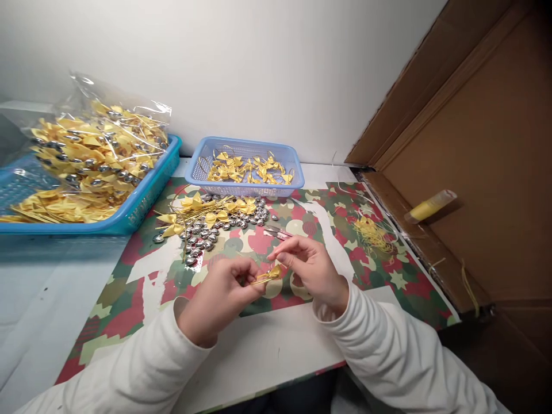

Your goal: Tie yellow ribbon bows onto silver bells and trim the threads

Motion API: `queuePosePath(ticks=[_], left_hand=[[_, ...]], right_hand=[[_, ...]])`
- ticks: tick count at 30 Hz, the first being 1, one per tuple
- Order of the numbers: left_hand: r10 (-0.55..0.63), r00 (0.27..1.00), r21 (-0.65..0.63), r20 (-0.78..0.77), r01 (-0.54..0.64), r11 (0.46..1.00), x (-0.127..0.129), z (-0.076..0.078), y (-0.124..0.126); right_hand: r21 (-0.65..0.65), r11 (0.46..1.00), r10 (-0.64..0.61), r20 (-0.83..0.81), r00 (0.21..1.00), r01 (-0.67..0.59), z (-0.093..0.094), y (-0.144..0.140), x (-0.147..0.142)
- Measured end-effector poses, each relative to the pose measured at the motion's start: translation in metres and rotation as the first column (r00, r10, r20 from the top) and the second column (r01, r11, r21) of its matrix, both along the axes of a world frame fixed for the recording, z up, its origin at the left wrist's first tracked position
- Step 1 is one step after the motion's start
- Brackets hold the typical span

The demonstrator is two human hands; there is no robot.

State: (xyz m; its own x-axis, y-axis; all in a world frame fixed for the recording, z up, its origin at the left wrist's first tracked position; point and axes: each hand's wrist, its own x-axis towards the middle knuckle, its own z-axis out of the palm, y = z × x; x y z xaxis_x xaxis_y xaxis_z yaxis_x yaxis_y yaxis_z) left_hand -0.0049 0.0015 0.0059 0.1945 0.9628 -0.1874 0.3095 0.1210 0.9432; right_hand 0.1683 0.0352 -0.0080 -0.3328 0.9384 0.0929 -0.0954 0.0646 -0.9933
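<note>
A yellow ribbon bow [273,272] with a gold cord is pinched between the thumb and fingers of my left hand [230,293]. Just right of the bow, my right hand [304,264] has its thumb and forefinger pressed together; whatever they hold is too small to make out. Beyond my hands lies a pile of small shiny silver balls [202,236], with several more yellow bows [215,218] and gold cords on and beside it. A pair of small scissors [277,233] rests behind my right hand, partly hidden by it.
A blue basket [245,190] at the back holds yellow bows. On the left, a larger blue tray [129,221] carries a clear bag [103,144] of bows with silver balls. Yellow thread scraps [373,234] lie right. Cardboard [474,144] with a yellow tube [431,207] bounds the right side.
</note>
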Motion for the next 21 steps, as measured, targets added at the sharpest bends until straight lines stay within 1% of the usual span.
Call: queuePosePath(ticks=[4,7,9,12,16,19,21], left_hand=[[0.011,0.994,-0.124,0.105,0.003,0.992,0.0024,0.0002,-0.0006],[-0.002,0.993,-0.188,0.117,0.024,0.982,0.0026,-0.0002,-0.0001],[-0.026,0.993,-0.210,0.111,0.049,0.976,0.0024,-0.0010,0.0004],[-0.068,0.991,-0.207,0.113,0.091,0.974,0.0020,-0.0024,0.0007],[-0.104,0.990,-0.175,0.091,0.119,0.977,0.0012,-0.0038,-0.0004],[-0.114,0.993,-0.117,0.037,0.118,0.986,0.0003,-0.0046,-0.0013],[-0.117,0.993,-0.053,-0.030,0.115,0.992,-0.0003,-0.0054,-0.0014]], right_hand=[[-0.012,0.999,0.031,-0.038,0.999,-0.032,0.0055,-0.0007,0.0005],[-0.030,0.998,0.057,-0.055,0.997,-0.059,0.0079,-0.0015,0.0004],[-0.024,0.999,0.037,-0.069,0.997,-0.039,0.0084,-0.0014,0.0007],[-0.010,1.000,-0.012,-0.091,0.996,0.012,0.0085,-0.0005,0.0012],[-0.021,1.000,-0.008,-0.109,0.994,0.005,0.0086,-0.0003,0.0010],[-0.011,1.000,-0.007,-0.119,0.993,0.006,0.0082,-0.0011,0.0004],[-0.010,1.000,0.009,-0.124,0.992,-0.010,0.0073,-0.0019,0.0003]])
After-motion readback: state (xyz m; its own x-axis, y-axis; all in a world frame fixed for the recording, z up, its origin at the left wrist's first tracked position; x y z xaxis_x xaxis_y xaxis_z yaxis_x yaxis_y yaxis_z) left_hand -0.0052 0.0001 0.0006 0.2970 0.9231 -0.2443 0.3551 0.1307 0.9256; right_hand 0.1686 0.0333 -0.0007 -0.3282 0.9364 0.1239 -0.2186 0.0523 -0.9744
